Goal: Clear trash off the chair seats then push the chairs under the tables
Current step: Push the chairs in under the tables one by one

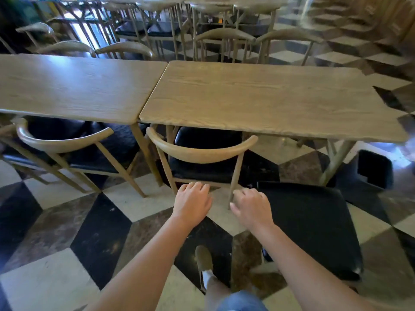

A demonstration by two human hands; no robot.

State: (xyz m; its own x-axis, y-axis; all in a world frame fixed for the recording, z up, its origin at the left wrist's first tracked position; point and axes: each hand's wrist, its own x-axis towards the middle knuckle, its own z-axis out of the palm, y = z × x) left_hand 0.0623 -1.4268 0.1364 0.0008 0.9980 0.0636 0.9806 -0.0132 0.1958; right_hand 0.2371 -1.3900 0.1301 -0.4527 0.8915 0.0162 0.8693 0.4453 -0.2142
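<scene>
A wooden chair [202, 151] with a curved backrest and black seat stands tucked partly under the right table [269, 99]. My left hand [193, 203] and my right hand [249, 205] hover side by side just behind the chair, fingers loosely bent, holding nothing. A second chair [65, 144] sits partly under the left table [74, 86]. To my right a black chair seat [310, 225] stands out on the floor, away from the table. I see no trash on the visible seats.
More chairs and tables [224, 34] fill the room behind. The floor [56, 232] is checkered tile. My foot [203, 259] steps forward between my arms. A dark boxy object [375, 169] stands beyond the right table's leg.
</scene>
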